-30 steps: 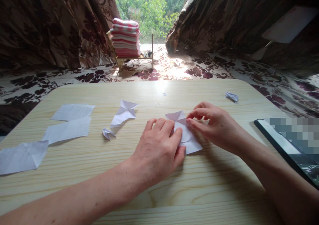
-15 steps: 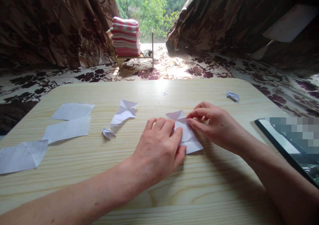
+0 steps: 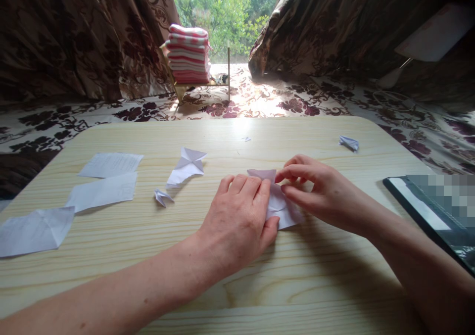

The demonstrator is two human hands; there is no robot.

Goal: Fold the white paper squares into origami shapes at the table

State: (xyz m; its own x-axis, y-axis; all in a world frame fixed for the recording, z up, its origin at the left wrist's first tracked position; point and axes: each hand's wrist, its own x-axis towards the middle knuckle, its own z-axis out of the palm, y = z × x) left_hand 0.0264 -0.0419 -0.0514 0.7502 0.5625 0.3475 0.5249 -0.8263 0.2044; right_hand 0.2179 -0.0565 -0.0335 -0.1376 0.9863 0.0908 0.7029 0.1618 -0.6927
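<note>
A creased sheet of white paper lies on the wooden table at the centre, its upper end folded. My left hand rests on the paper's left part, fingers spread slightly and palm down, pressing it against the table. At the paper's right edge is my right hand, its thumb and index finger a little apart beside the upper fold. Whether those fingertips pinch the edge is hard to tell. Left of my hands lie a creased paper piece with a torn edge and a small folded paper.
Three paper sheets lie on the table's left. Another folded paper is at the back right, and a dark-edged device at the right. Pink-striped cloths are stacked on a rack beyond the table, near a lamp.
The paper's upper end now looks folded down, with a straighter top edge. My right thumb and index finger have moved slightly apart, and my left fingers cover more of the fold.
</note>
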